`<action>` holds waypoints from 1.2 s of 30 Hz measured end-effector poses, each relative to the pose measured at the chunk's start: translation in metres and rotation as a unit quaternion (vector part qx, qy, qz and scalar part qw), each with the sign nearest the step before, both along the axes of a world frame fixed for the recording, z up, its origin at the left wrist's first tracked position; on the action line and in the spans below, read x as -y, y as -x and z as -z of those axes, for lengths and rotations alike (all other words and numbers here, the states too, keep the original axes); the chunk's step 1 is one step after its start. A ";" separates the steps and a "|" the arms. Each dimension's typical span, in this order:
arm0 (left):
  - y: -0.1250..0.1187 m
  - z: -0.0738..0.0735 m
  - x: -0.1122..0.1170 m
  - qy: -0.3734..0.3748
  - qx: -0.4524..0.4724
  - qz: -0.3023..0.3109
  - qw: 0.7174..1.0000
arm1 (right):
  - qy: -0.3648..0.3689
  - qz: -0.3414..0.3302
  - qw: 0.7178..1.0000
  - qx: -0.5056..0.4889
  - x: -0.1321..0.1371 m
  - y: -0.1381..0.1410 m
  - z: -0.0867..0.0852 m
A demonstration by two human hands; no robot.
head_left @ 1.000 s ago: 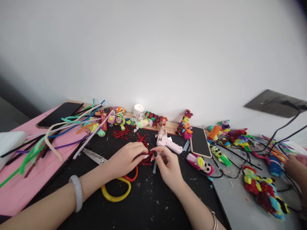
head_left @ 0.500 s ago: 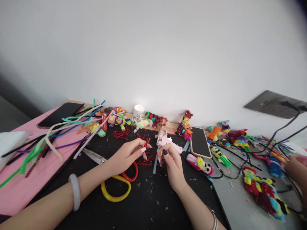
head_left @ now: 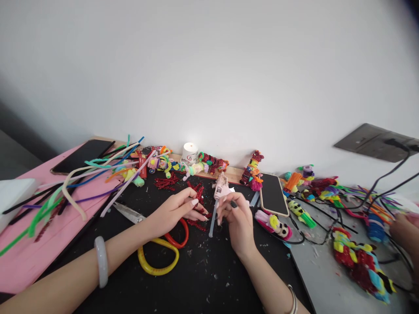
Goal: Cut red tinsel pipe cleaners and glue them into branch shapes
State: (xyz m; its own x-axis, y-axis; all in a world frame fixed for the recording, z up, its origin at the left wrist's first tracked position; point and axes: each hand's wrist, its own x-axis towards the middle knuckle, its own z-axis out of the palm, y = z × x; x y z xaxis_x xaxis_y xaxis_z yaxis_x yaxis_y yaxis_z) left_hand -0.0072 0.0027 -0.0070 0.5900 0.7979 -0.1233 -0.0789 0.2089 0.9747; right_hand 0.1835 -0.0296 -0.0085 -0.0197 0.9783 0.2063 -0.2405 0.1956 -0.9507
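Note:
My left hand hovers above the black mat, fingers apart and tips close to pieces of red tinsel stem. Nothing shows in its grasp. More red tinsel lies just behind these fingers. My right hand is loosely curled with the fingers apart, holding nothing I can see. Just behind it lies a pink glue gun, its clear glue stick pointing toward me; the hand partly hides the gun. Scissors with yellow and red handles rest beneath my left wrist.
Colourful pipe cleaners spread over the pink board at left, near a dark phone. A paper cup and small fuzzy dolls line the wall. Another phone, black cables and another person's hand are at right.
My left hand has let go of a red tinsel piece, and its fingers have spread and moved lower. My right hand's fingers have loosened and lifted slightly.

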 end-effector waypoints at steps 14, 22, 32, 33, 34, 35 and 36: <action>0.000 -0.003 0.003 -0.090 -0.068 -0.009 0.994 | -0.122 -0.027 0.920 0.372 0.006 0.009 -0.004; 0.001 -0.009 0.001 -0.130 -0.076 -0.094 0.984 | -0.079 0.033 0.914 0.395 0.005 0.006 0.004; 0.002 -0.007 -0.002 -0.190 -0.112 -0.153 0.963 | -0.131 0.010 0.887 0.442 0.003 0.007 -0.002; 0.002 -0.006 -0.003 -0.194 -0.119 -0.144 0.963 | -0.131 0.019 0.889 0.439 0.003 0.006 -0.001; 0.001 -0.005 -0.003 -0.197 -0.125 -0.136 0.963 | -0.131 0.027 0.892 0.432 0.002 0.006 -0.001; 0.001 -0.005 -0.003 -0.200 -0.130 -0.128 0.963 | -0.130 0.034 0.896 0.423 0.002 0.005 -0.001; 0.001 -0.004 -0.003 -0.202 -0.135 -0.122 0.962 | -0.128 0.037 0.902 0.411 0.001 0.005 -0.001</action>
State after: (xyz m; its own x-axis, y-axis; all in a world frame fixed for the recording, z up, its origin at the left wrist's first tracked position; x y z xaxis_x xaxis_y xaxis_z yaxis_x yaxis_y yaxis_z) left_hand -0.0084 0.0055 -0.0032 0.3694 0.9236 0.1029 0.1895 -0.1833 0.9646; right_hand 0.1790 -0.0310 -0.0079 -0.2055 0.9052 0.3720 0.5468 0.4214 -0.7235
